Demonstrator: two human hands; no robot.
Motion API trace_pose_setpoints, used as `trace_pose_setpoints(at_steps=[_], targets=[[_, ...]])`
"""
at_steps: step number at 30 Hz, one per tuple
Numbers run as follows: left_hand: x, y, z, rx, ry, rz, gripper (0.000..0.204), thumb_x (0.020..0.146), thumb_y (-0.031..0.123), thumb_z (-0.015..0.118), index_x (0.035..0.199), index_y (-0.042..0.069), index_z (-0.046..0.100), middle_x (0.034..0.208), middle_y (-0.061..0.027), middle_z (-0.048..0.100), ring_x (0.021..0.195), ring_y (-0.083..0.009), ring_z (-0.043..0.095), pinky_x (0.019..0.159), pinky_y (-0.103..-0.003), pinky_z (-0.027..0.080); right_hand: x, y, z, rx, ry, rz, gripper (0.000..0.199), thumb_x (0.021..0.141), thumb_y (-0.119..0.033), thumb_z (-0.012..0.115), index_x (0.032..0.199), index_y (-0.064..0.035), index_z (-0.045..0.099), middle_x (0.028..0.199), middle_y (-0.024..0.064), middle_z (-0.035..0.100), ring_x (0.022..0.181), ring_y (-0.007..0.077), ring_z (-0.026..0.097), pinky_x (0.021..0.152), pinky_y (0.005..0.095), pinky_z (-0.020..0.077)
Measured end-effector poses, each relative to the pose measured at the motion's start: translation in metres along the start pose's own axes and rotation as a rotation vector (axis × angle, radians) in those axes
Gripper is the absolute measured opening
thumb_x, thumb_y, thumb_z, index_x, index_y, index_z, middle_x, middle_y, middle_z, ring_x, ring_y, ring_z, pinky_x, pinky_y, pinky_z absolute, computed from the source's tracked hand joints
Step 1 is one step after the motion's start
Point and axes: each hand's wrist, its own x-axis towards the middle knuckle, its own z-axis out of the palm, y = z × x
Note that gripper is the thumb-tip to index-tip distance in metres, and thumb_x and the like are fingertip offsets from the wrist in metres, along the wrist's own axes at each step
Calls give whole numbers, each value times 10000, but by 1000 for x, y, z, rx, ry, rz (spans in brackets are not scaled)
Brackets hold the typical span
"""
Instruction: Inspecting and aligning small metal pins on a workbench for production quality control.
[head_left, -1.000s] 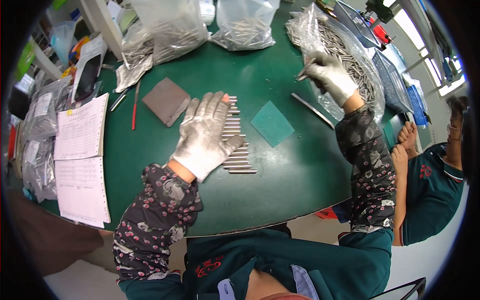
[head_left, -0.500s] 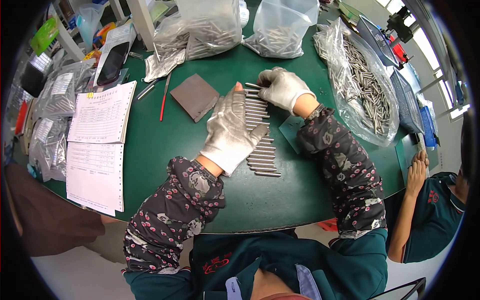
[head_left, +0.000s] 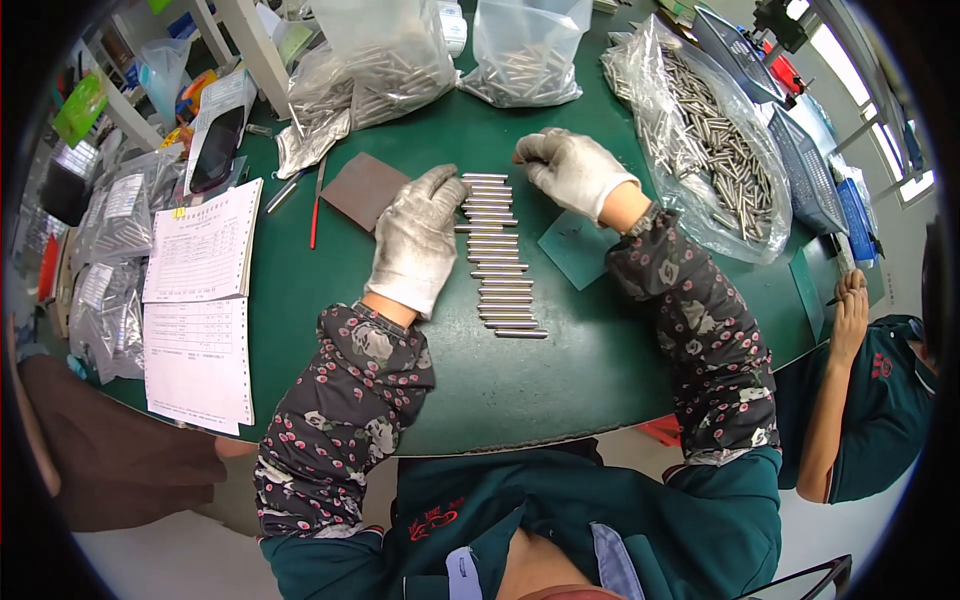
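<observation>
A column of short steel pins lies side by side on the green table, their ends slightly uneven. My left hand, in a soiled white glove, rests at the left ends of the upper pins, its fingers loosely bent and no pin visibly held. One pin sticks out leftward toward its thumb side. My right hand, gloved with a fingertip bare, hovers to the upper right of the column, apart from it. Its fingers are closed together; whatever is between them, if anything, is hidden.
A brown abrasive-looking sheet lies left of the column, a teal square right of it. Bags of pins stand behind; a large open bag lies right. Printed papers are left. A co-worker's hand is far right.
My left hand has drawn back leftward off the pins, uncovering the column. My right hand has moved away from the top pin, which no longer shows at its fingertips. The whole view has shifted slightly.
</observation>
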Motion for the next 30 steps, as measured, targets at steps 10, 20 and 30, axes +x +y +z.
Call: trace_pose_setpoints(at_steps=[10,20,30], targets=[[18,4,-2,658,-269,176,116,720,78,521,776,143,599,813,-1,599,834,-190,587,698,-330,467,-116,74,-70,99,231,266,211,750,-168,523,890,-51,630,822,150,632,752,272,613,710,336,474],[30,15,-5,878,-319,356,97,711,99,529,791,123,577,779,-39,576,820,-202,563,700,-338,421,-176,146,-82,-231,344,622,188,751,-152,526,888,-93,640,835,127,628,794,273,607,726,346,471],[55,20,-17,663,264,44,654,673,106,659,1259,64,370,1326,-223,286,1210,-385,323,1005,-444,301,-149,162,-75,-397,123,693,214,736,-142,530,922,-115,635,942,136,626,905,295,598,784,382,472]])
